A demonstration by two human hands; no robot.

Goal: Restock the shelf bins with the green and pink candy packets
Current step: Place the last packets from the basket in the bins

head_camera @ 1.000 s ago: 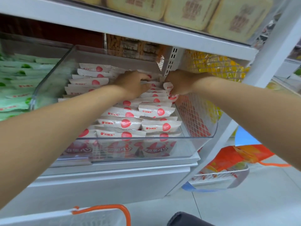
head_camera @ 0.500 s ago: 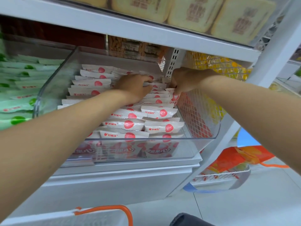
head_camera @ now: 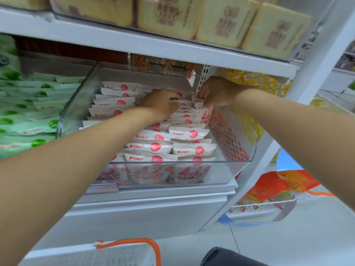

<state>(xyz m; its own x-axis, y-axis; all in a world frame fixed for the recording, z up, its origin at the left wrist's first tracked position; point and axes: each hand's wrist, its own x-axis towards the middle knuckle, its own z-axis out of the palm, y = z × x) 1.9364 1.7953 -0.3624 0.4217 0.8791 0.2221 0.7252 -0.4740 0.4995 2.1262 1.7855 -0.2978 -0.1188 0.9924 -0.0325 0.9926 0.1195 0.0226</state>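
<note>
The pink candy packets (head_camera: pixel 153 146) lie in overlapping rows in the clear bin (head_camera: pixel 230 169) on the middle shelf (head_camera: pixel 153 191), filling it from front wall to back. My left hand (head_camera: pixel 159 104) is deep in the bin, fingers curled down over the packets of the back rows. My right hand (head_camera: pixel 217 92) is at the bin's back right corner, fingertips pinching the top edge of a packet that stands upright against the right wall. The green candy packets (head_camera: pixel 34 116) are stacked in the neighbouring bin to the left, blurred at the frame edge. On the shelf above sit pale yellow wrapped cakes (head_camera: pixel 224 22). Below me is a white basket (head_camera: pixel 86 254) with an orange handle, and to the right on the floor an orange bag (head_camera: pixel 278 183) sits in a wire basket (head_camera: pixel 269 210).
</note>
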